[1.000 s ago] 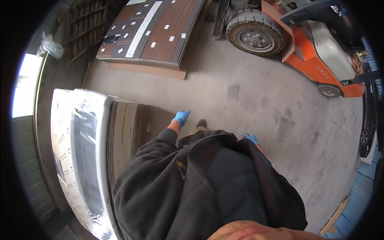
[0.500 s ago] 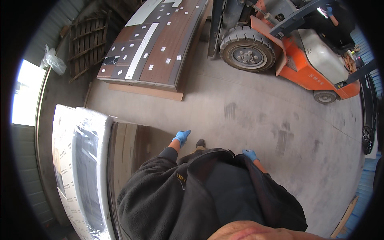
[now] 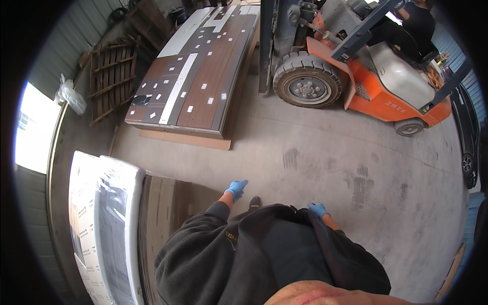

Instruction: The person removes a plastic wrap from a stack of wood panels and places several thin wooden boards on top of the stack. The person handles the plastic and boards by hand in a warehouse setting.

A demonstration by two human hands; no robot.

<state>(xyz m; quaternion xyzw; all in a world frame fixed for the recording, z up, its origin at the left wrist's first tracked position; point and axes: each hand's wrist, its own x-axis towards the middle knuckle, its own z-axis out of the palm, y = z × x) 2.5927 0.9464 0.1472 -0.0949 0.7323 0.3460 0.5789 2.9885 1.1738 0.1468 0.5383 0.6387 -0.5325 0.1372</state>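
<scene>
Presumably, a cardboard sheet [image 3: 185, 141] is shielding stacked panels [image 3: 198, 76]; the left hand [image 3: 237, 189] is hanging half-unfurled, empty, the right hand [image 3: 318, 209] showing no clear grip.

my left hand [image 3: 236, 189], gloved in blue, reaches out ahead of me, its fingers loosely extended and pointing away to the right. bare wrist [image 3: 226, 199] shows above my dark left sleeve [image 3: 217, 210]. my right hand [image 3: 318, 209], also gloved, sits well apart at my right side, too small to tell how far its fingers curl.
</scene>
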